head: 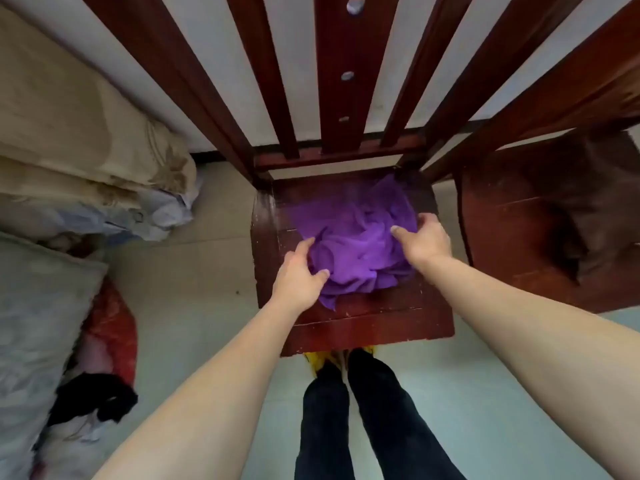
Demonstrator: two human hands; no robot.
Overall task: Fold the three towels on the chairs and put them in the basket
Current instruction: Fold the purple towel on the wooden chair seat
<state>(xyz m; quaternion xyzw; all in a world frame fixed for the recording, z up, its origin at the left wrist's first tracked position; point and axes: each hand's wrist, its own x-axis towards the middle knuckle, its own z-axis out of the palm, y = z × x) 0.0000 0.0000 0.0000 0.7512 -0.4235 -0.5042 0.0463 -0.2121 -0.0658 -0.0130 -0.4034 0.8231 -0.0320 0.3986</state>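
Gripping crumpled towel (356,237) on seat (374,332): left grip (299,275) and right grip (424,242) both curled into mid-cloth folds, not corners. Likely snags: lifting as tangled wad, lopsided fold, loose hem slipping to floor (194,306).

Soft, even indoor light; only faint shadows. Mild blur throughout. Strong wide-angle stretch at edges, splaying the chair slats (349,98). Dull sheen on seat (367,323). Murky around brown towel (588,209).
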